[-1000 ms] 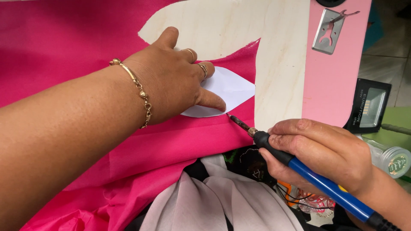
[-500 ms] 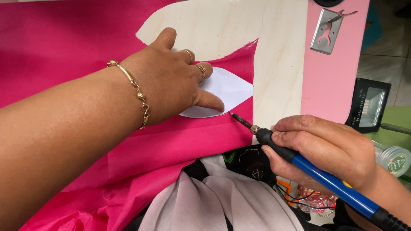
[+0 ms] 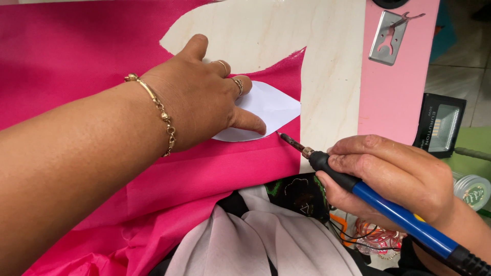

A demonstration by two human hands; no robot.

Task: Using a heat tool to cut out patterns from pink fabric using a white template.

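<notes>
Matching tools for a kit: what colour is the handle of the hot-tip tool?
Blue, with a black grip; head view.

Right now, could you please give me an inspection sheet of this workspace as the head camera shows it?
Surface: pale wooden board with a pink strip along its right side.
Job's things: pink fabric spread over the board; white paper template lying on it; blue-handled hot tool, its tip at the template's lower edge.
Clutter: metal bracket on the pink strip; white cloth at the near edge; small round tin at right.
Grippers: left hand presses the template flat; right hand grips the tool.
Cables: thin wires below the right hand.
Surroundings: black floodlight and tiled floor at right.
</notes>
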